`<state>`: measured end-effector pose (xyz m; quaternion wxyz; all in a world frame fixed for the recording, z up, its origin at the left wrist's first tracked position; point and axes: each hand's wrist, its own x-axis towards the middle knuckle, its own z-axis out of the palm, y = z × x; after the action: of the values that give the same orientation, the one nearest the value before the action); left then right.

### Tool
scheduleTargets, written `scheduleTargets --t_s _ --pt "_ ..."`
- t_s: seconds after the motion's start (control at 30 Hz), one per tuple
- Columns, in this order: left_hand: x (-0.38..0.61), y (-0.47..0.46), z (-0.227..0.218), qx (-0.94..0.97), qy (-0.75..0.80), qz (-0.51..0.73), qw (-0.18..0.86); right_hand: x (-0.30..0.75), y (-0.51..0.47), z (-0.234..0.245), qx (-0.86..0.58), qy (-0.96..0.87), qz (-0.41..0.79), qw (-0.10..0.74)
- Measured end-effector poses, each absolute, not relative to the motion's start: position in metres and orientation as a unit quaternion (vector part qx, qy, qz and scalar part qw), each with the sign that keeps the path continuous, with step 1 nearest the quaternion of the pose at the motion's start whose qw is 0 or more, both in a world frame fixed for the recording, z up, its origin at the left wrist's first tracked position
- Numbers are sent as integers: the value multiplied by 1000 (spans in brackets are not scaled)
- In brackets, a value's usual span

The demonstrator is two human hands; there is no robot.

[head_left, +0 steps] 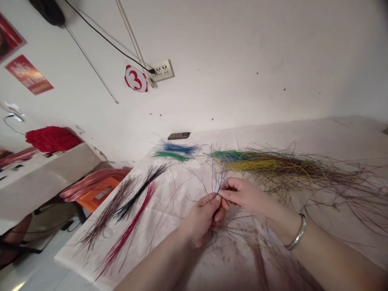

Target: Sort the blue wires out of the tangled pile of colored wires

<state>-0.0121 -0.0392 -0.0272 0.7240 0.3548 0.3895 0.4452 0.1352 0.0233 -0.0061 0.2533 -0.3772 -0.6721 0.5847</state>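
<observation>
Both my hands meet over the white-covered table [303, 133]. My left hand [202, 216] is closed round a small bunch of thin wires, whose dark ends hang below the fist. My right hand [247, 196] pinches thin blue strands [220, 182] that rise from between the two hands. A silver bangle [298, 234] sits on my right wrist. Just beyond the hands lies a big tangled pile of mixed green, blue, yellow and dark wires [273, 163].
Sorted wire bunches lie on the table: blue [178, 148], green [171, 155], black [142, 190], dark red [107, 210] and red [130, 228]. A dark phone [178, 136] lies at the far edge. Left of the table are an orange stool with pink wires [93, 186] and a side bench.
</observation>
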Motion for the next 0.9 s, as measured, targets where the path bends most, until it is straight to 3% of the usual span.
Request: scheduleTargets --t_s 0.13,0.33,0.53,0.9 --pt "-13 -40 -26 359 378 437 733 135 22 -6 -378 -636 616 271" --pt "-14 -41 -23 379 380 439 720 141 27 -5 -318 -504 718 361" --pt "-13 -42 -22 388 392 443 707 151 33 3 -311 -380 782 384" --pt "-12 -43 -19 394 387 452 701 163 41 10 -290 -338 779 440"
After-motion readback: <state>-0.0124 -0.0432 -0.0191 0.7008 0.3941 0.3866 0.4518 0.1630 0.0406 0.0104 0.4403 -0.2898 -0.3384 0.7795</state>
